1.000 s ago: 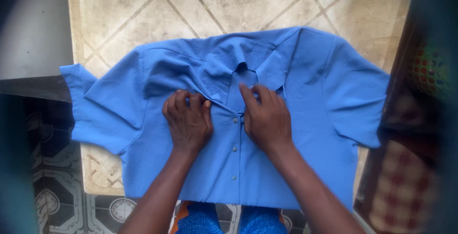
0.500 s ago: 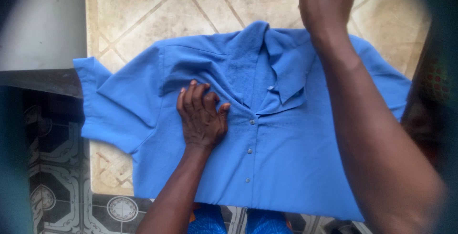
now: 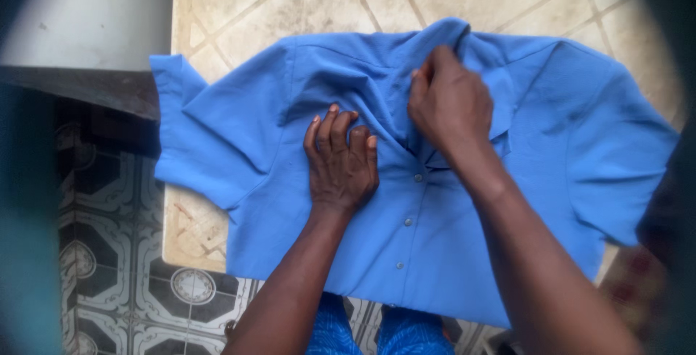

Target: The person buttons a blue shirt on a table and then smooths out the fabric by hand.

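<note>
Two bare hands work on a blue short-sleeved shirt [image 3: 435, 253] spread front-up on a tiled bench [image 3: 239, 7], buttons fastened down its middle. Its lower hem hangs over the near edge, and one sleeve [image 3: 196, 138] reaches past the bench's left edge. The left hand [image 3: 341, 159] lies flat on the chest of the shirt, fingers together and lightly curled, pressing the cloth down without gripping it. The right hand [image 3: 449, 101] is closed on the collar [image 3: 449, 32], pinching its fabric between thumb and fingers. A patterned tile floor [image 3: 109, 253] shows below the bench.
</note>
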